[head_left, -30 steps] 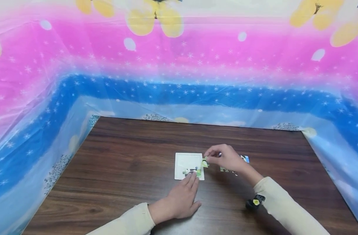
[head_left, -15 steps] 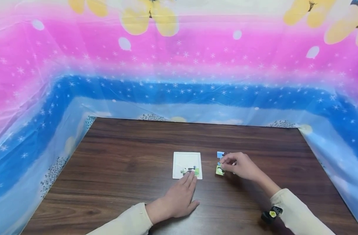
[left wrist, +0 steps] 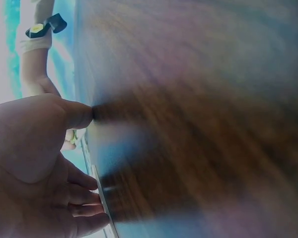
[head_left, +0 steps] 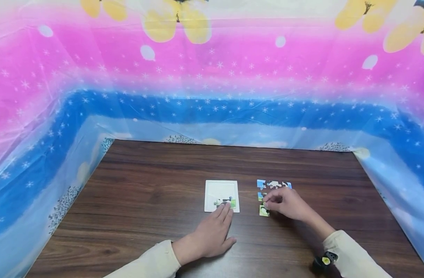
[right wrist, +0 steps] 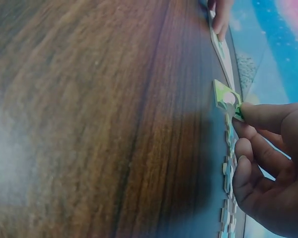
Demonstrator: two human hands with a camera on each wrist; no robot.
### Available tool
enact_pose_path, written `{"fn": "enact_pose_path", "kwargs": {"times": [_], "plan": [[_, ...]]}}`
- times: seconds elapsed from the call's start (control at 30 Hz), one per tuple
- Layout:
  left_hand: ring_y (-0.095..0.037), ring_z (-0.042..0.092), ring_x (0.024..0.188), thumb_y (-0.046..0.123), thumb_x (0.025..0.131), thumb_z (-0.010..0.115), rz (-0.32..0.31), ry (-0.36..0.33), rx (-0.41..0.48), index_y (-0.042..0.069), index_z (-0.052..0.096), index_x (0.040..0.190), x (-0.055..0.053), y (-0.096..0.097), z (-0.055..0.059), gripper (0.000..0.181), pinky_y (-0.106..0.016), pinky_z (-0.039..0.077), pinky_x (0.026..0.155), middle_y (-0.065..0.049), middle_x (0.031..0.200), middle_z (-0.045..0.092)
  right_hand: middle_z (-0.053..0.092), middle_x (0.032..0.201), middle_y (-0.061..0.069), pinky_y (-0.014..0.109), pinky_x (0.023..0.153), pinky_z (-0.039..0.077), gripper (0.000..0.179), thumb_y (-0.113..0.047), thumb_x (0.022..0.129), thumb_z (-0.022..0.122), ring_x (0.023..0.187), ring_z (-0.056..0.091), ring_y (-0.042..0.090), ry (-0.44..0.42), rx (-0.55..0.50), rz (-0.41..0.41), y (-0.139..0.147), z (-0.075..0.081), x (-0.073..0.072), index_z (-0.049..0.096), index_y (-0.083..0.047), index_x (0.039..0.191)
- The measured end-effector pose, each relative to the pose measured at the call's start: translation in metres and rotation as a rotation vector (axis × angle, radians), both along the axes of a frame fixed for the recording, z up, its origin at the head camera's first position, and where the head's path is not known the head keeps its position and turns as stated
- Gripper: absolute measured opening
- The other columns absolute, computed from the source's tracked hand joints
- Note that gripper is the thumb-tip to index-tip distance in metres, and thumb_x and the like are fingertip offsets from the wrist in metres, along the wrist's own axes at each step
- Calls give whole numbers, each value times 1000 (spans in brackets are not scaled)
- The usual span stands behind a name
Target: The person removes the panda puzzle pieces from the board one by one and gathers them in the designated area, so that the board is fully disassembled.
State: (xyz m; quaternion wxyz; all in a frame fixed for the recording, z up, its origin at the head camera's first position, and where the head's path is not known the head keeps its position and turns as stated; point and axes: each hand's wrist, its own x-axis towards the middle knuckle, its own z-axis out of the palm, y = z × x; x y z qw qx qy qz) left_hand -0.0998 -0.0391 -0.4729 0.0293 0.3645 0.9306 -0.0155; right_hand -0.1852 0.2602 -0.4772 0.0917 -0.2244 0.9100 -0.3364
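Observation:
A square white puzzle frame (head_left: pixel 220 189) lies on the table, with joined pieces showing part of a panda picture (head_left: pixel 232 202) in its lower right corner. My left hand (head_left: pixel 212 233) lies with straight fingers, fingertips on those pieces at the frame's near edge. Right of the frame, my right hand (head_left: pixel 290 204) pinches a green puzzle piece (head_left: pixel 264 211) between thumb and fingers. In the right wrist view the held piece (right wrist: pixel 227 99) tilts up at the fingertips. More puzzle pieces (head_left: pixel 274 184) lie in rows just beyond and partly under the right hand, which hides some.
The dark wooden table (head_left: pixel 145 185) carries all of this. A pink and blue patterned cloth (head_left: pixel 198 88) stands like a wall along its back and sides. A black wrist strap (head_left: pixel 324 260) hangs by the right sleeve.
My right hand has moved right, away from the frame, carrying the green piece to the near side of the loose pieces. My left hand has stayed on the frame.

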Motion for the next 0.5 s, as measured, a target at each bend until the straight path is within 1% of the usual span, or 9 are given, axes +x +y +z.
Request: {"fn": "enact_pose_path", "kwargs": {"times": [0.13, 0.27, 0.37, 0.5], "plan": [[-33, 36, 149, 52, 103, 47, 5, -9, 11, -6, 42, 151, 0, 0, 1, 76, -33, 31, 121, -25, 160, 37, 70, 85, -15, 26, 64, 50, 8, -16, 95, 74, 73, 60, 4, 31, 37, 7, -1, -1, 0, 78, -23, 96], [-33, 37, 149, 52, 102, 49, 14, -21, 20, -5, 42, 151, 0, 0, 1, 76, -33, 32, 121, -24, 160, 37, 69, 84, -15, 25, 64, 50, 9, -14, 93, 75, 72, 59, 2, 71, 66, 14, -4, -2, 0, 78, -22, 95], [-32, 36, 149, 53, 103, 47, 18, -28, 12, -5, 41, 152, 0, 0, 1, 76, -32, 31, 121, -23, 161, 36, 68, 82, -15, 25, 63, 50, 7, -14, 92, 76, 72, 59, 2, 85, 71, 12, -6, -1, -2, 78, -19, 96], [-31, 37, 149, 52, 103, 46, 11, -23, -1, 0, 42, 154, -1, 1, 0, 73, -33, 31, 121, -17, 163, 36, 66, 82, -15, 26, 65, 51, 5, -15, 93, 75, 73, 59, 3, 104, 66, 15, -15, 3, -7, 78, -16, 98]]}}
